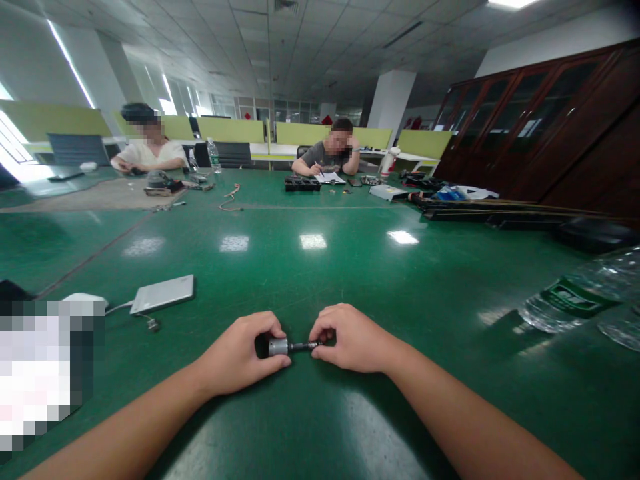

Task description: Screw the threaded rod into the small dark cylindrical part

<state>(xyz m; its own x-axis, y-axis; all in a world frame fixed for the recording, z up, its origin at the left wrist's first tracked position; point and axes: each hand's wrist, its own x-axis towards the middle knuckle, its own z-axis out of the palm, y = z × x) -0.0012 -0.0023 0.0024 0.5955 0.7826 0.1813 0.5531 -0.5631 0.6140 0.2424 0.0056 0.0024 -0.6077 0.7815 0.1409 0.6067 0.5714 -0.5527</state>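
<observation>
Between my two hands, just above or on the green tabletop, lies a small grey metal cylinder with a thin dark shaft (pixel 279 347) pointing right. Its exact kind does not show. My left hand (pixel 240 350) curls around the cylinder end, thumb on the near side and forefinger on the far side. With thumb and fingers, my right hand (pixel 347 340) pinches the shaft's far right end, partly hiding its tip. A short stretch of the shaft is visible between the hands.
A silver power bank (pixel 164 294) with a cable lies left on the green table (pixel 280 273). Clear water bottles (pixel 570 300) stand at right. Two people sit across, one writing on paper (pixel 330 178) near a black tray (pixel 303 184). Assorted parts and a white box (pixel 387 193) lie farther back.
</observation>
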